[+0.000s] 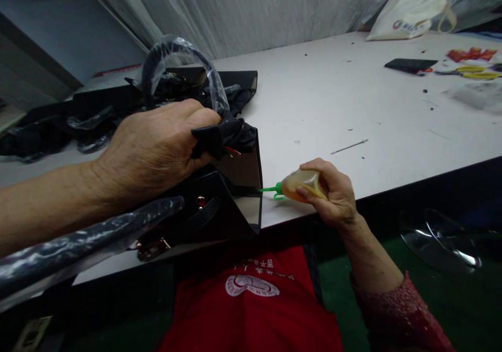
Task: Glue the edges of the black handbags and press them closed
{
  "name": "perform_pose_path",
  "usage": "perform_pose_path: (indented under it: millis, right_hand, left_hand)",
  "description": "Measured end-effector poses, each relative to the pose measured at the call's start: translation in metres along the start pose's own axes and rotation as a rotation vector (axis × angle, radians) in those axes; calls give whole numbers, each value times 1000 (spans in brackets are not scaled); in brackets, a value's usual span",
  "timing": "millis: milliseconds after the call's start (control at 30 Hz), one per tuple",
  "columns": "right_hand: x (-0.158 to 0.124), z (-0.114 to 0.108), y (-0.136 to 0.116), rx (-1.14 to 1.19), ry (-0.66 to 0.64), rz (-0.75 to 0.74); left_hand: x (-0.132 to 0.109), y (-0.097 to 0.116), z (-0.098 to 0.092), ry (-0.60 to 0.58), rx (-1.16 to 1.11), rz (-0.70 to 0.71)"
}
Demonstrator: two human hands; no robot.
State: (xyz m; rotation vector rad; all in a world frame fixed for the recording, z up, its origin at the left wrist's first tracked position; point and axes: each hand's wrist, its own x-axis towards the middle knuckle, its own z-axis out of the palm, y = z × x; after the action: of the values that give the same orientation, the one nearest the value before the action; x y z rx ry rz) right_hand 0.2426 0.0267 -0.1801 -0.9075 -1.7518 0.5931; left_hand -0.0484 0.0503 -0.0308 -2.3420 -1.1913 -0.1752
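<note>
bottle, a clear squeeze type w/ amber liquid inside, is in your r. hand, thumb & fingers wrapped round its body. it's tipped sideways; the green nozzle points left from that grip, its tip right at the open side edge of the black handbag. can't tell if tip & edge touch.

your l. hand is closed on bunched black fabric at the handbag's mouth, so the bag sits just below & to the right of that grip. one plastic-wrapped handle arches up just beyond your l. knuckles; another wrapped handle runs below your l. wrist, w/ a gold-tone clasp nr its end. more black bags lie beyond the l. forearm.

past your r. hand, on the white table: a thin metal rod close by, then yellow-handled scissors farther off to the right, & a white tote bag at the back. red apron is below, btwn both hands.
</note>
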Motion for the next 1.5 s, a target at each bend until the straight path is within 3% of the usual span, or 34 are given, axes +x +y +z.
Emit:
perform_pose_path:
  millis: [500, 733, 1200, 1500]
  right_hand:
    - [21, 1, -16, -67, -82, -99]
    - [34, -2, -23, -226, -216, -113]
    - [36, -6, -33, -246, -191, -105]
    - [24, -7, -18, -216, -126, -34]
  left_hand:
    - [-1, 2, -3, 8, 18, 7]
    - [0, 3, -3, 2, 19, 7]
    - [1, 4, -2, 22, 70, 30]
    - [2, 5, -1, 5, 100, 4]
